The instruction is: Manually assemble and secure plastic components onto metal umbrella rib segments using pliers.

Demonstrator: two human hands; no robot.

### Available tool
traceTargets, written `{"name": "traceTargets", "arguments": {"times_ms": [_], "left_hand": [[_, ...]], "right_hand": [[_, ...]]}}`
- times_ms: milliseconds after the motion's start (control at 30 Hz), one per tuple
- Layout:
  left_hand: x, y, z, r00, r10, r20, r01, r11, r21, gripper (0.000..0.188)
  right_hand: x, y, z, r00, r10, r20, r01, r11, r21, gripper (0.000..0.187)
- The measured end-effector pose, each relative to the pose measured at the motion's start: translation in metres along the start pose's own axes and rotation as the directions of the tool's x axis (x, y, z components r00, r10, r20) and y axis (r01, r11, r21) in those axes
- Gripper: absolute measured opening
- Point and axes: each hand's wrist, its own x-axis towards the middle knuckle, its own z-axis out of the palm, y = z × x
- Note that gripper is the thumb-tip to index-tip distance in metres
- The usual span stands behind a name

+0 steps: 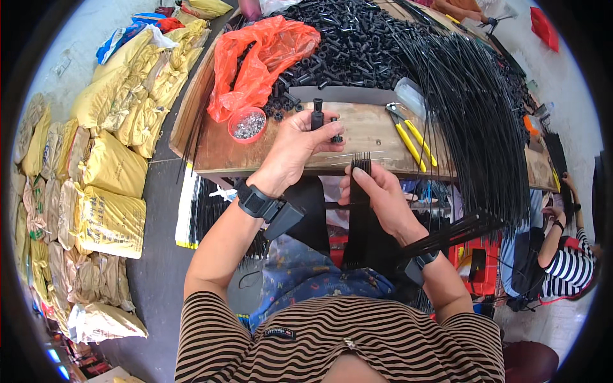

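Note:
My left hand [295, 148] is closed at the table's near edge. It grips a short black plastic tube [317, 117], held upright, and a second small black ribbed part [336, 131] shows by its fingertips. Just right of it, my right hand [377, 191] pinches a flat row of thin black rods [361, 167] near their comb-like upper ends. Fine silvery wires cross behind those ends; whether they are attached I cannot tell. The row hangs down toward my lap. A red bowl [247, 125] of small shiny bits stands left of my left hand.
Yellow-handled pliers [412, 135] lie on the wooden table [294, 165]. Behind are an orange-red plastic bag [268, 54] and a heap of black tubes [345, 48]. Long black rods [469, 108] drape over the right side. Yellow sacks [113, 166] are stacked left; another person [568, 268] sits right.

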Motion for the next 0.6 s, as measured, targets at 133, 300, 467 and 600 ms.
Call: {"name": "traceTargets", "arguments": {"times_ms": [133, 300, 467, 600], "left_hand": [[-0.009, -0.002, 0.003, 0.998, -0.056, -0.03, 0.056, 0.998, 0.017, 0.027], [-0.017, -0.001, 0.007, 0.999, -0.042, 0.008, 0.042, 0.997, 0.062, 0.025], [-0.019, -0.001, 0.008, 0.999, -0.045, 0.006, 0.045, 0.994, 0.099, 0.023], [-0.018, -0.001, 0.008, 0.999, -0.032, -0.007, 0.032, 0.992, 0.122, 0.025]], "right_hand": [[-0.001, 0.003, -0.002, 0.998, -0.028, 0.05, 0.027, 1.0, 0.016, 0.023], [-0.003, 0.001, 0.0, 0.999, 0.005, 0.043, -0.005, 1.0, -0.009, 0.023], [-0.002, 0.001, -0.003, 0.999, 0.009, 0.032, -0.007, 0.998, -0.059, 0.021], [0.0, 0.002, -0.006, 0.999, -0.019, 0.043, 0.023, 0.993, -0.112, 0.021]]}}
